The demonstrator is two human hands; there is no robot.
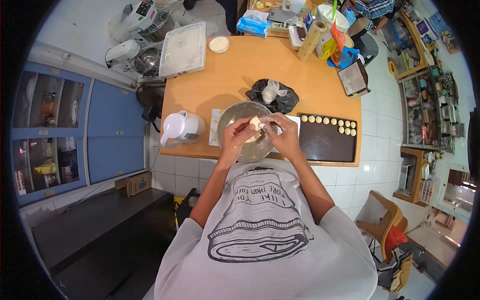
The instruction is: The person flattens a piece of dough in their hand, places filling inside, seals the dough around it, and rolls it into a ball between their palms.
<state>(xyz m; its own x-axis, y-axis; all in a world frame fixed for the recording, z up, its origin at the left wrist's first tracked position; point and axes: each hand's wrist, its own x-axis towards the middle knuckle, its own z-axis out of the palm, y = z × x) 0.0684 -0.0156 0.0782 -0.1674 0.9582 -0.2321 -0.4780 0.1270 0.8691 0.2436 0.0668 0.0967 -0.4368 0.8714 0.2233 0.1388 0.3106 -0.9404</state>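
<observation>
Fingers [243, 127] of the left hand [238, 134] are being pinched around a pale dough piece [255, 122] over the metal bowl [239, 111]; the right hand's [281, 131] are being bunched up beside it, exact grip unclear. Light pressure's probably being called for tbh, size being matched to the dough balls [326, 120] on the right-hand tray [325, 142].

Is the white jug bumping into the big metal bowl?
Apart. The head view shows a gap: bare tabletop and a strip of paper lie between the white jug and the metal bowl.
</observation>
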